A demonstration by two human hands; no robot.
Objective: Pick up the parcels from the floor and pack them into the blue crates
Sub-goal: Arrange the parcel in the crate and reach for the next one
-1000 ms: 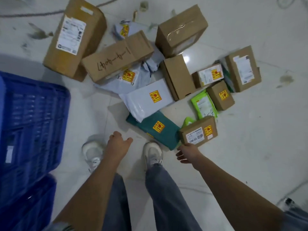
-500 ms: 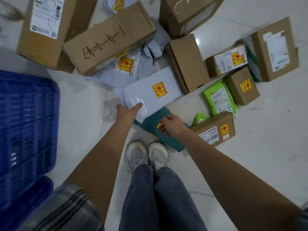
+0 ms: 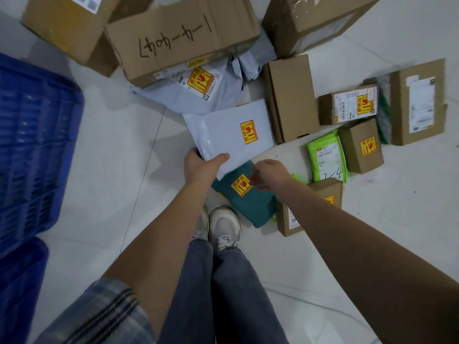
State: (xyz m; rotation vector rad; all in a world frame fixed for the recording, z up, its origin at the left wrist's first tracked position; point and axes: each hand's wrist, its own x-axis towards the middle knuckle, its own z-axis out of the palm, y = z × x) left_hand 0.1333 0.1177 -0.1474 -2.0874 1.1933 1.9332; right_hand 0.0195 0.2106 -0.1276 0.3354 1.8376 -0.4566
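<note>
The left hand (image 3: 201,167) pinches the near corner of a white mailer bag (image 3: 232,135), thumb on top and fingers underneath. The right hand (image 3: 270,173) rests on a teal parcel (image 3: 248,197), its fingers curled at the yellow sticker; whether they grip it, I cannot tell. The white bag overlaps the teal parcel's far edge. Both lie on the pale tiled floor (image 3: 111,150), just ahead of a grey shoe (image 3: 224,225). Behind them sit a grey mailer (image 3: 198,93), a long carton with handwriting (image 3: 181,38) and a plain brown box (image 3: 290,98). A green pouch (image 3: 326,157) lies to the right. 2 blue crates (image 3: 32,150) stand at the floor's left side.
</note>
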